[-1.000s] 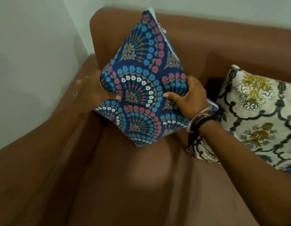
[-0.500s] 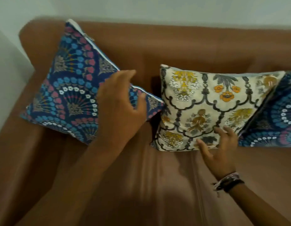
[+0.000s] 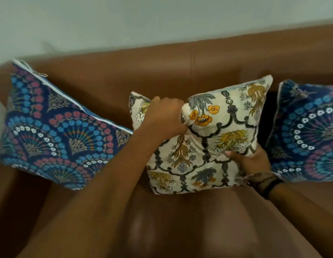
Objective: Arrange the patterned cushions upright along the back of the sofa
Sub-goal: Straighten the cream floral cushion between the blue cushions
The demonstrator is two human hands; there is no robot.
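Observation:
A cream cushion point(image 3: 214, 146) with yellow and grey flowers stands on the brown sofa seat, a little tilted. My left hand point(image 3: 164, 116) grips its upper left part, bunching the cloth. My right hand point(image 3: 249, 161) holds its lower right corner. A dark blue cushion point(image 3: 55, 131) with fan patterns leans in the sofa's left corner, resting on one corner like a diamond. A second dark blue cushion point(image 3: 309, 133) stands against the sofa back at the right, partly cut off by the frame edge.
The brown leather sofa point(image 3: 180, 71) has a backrest running across the view and a left armrest point(image 3: 11, 198). A pale wall point(image 3: 162, 21) rises behind it. The seat in front of the cushions is bare leather.
My left hand left the blue cushion in the left corner and took hold of the cream cushion's top. My right hand closed on its lower right corner. The view shifted right.

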